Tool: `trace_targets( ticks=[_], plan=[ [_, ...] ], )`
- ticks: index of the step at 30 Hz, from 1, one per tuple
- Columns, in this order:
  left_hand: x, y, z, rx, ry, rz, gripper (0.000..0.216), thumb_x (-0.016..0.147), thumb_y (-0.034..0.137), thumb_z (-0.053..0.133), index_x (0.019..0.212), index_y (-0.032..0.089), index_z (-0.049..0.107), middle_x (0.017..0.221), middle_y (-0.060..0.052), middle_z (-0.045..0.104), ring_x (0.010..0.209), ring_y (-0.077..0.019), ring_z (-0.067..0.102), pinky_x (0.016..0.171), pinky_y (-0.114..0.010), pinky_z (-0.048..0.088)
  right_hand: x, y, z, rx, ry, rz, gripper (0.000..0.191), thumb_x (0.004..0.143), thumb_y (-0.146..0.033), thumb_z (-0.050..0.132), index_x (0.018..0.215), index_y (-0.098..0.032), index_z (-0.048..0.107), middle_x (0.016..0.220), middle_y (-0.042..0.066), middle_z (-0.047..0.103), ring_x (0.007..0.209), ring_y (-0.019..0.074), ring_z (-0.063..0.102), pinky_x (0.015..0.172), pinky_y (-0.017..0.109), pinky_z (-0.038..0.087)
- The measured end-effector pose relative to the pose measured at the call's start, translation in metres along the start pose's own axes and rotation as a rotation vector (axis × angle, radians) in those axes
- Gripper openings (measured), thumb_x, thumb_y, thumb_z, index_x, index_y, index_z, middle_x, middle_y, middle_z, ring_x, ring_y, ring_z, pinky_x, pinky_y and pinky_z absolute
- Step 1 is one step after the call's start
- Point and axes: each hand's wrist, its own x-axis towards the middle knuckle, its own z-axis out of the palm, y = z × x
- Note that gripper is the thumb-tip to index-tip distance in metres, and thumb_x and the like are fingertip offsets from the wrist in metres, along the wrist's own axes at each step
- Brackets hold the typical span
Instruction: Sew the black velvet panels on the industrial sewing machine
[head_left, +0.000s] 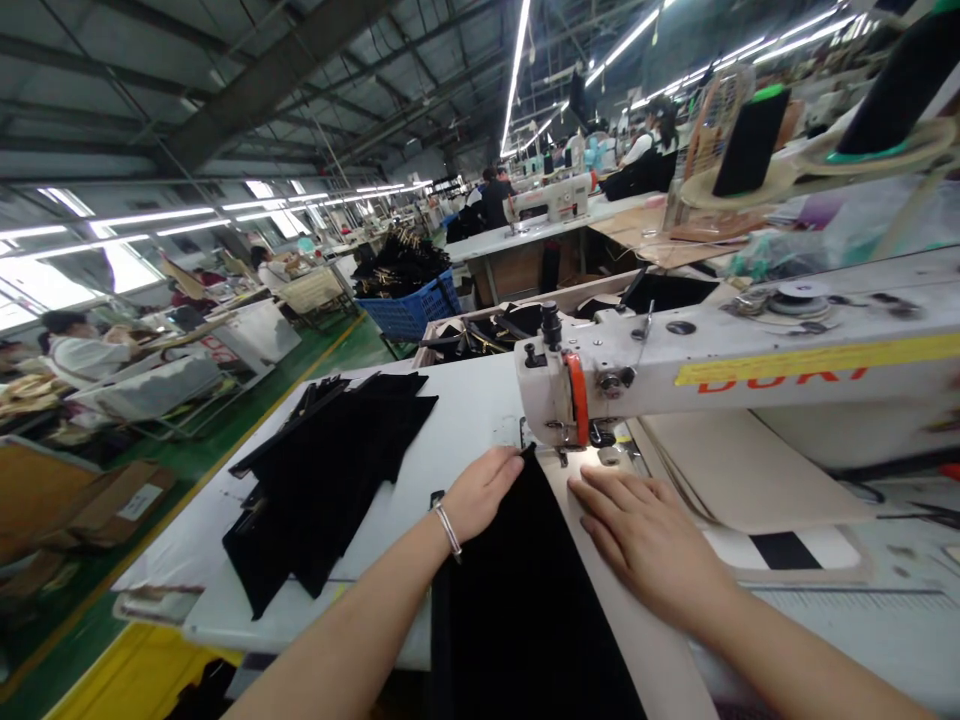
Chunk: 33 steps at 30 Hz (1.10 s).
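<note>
A long strip of black fabric [525, 590] lies on the white table and runs up to the needle of a white sewing machine [720, 360]. My left hand [480, 490], a thin bracelet on its wrist, rests flat on the strip's left edge with fingers stretched toward the needle. On a beige piece [592, 570] beside the strip's right edge lies my right hand [645, 530], flat and with fingers extended, just below the presser foot [570, 445]. Neither hand grips anything.
A pile of black fabric pieces [322, 480] lies on the table [465, 410] to the left. A blue crate [412, 310] of black parts stands behind. Thread cones [750, 140] sit on a stand at upper right. Other people work at benches further off.
</note>
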Motion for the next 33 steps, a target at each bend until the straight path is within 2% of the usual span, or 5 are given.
trace_targets(
  ticks=[3, 7, 23, 27, 33],
  plan=[
    [0.007, 0.012, 0.022, 0.003, -0.011, -0.04, 0.017, 0.089, 0.02, 0.05, 0.104, 0.019, 0.058, 0.097, -0.004, 0.064, 0.092, -0.018, 0.059, 0.085, -0.03, 0.045, 0.0, 0.001, -0.001, 0.007, -0.001, 0.006, 0.047, 0.096, -0.035, 0.037, 0.141, -0.02, 0.035, 0.136, 0.007, 0.048, 0.121, 0.023, 0.043, 0.094, 0.042, 0.034],
    [0.02, 0.013, 0.04, 0.074, 0.048, -0.096, 0.009, 0.078, 0.017, 0.062, 0.086, 0.018, 0.059, 0.083, -0.001, 0.064, 0.078, -0.0173, 0.06, 0.072, -0.028, 0.047, 0.001, 0.001, -0.001, 0.007, -0.017, -0.007, 0.045, 0.097, -0.038, 0.036, 0.141, -0.026, 0.036, 0.138, 0.004, 0.047, 0.121, 0.0233, 0.044, 0.093, 0.043, 0.034],
    [0.041, 0.007, 0.043, 0.172, 0.082, -0.093, 0.005, 0.081, 0.02, 0.06, 0.085, 0.018, 0.062, 0.087, -0.004, 0.066, 0.081, -0.0196, 0.061, 0.075, -0.031, 0.049, 0.004, -0.001, -0.002, -0.013, 0.009, -0.015, 0.054, 0.091, -0.05, 0.045, 0.139, -0.024, 0.04, 0.132, 0.01, 0.052, 0.115, 0.0271, 0.049, 0.089, 0.044, 0.037],
    [0.03, 0.013, 0.042, 0.232, 0.131, -0.004, 0.004, 0.083, 0.019, 0.061, 0.086, 0.018, 0.063, 0.096, -0.006, 0.065, 0.094, -0.0221, 0.059, 0.086, -0.036, 0.048, 0.002, 0.001, -0.003, -0.016, 0.002, -0.019, 0.054, 0.092, -0.05, 0.044, 0.139, -0.024, 0.041, 0.132, 0.01, 0.051, 0.116, 0.0275, 0.048, 0.089, 0.045, 0.036],
    [0.0, 0.018, 0.04, 0.288, -0.017, 0.231, 0.023, 0.091, 0.02, 0.053, 0.113, 0.016, 0.059, 0.129, -0.007, 0.055, 0.125, -0.0214, 0.047, 0.11, -0.04, 0.036, 0.002, 0.002, 0.0, -0.012, -0.009, -0.023, 0.051, 0.092, -0.049, 0.044, 0.137, -0.025, 0.043, 0.134, 0.009, 0.05, 0.117, 0.027, 0.046, 0.091, 0.044, 0.035]
  ],
)
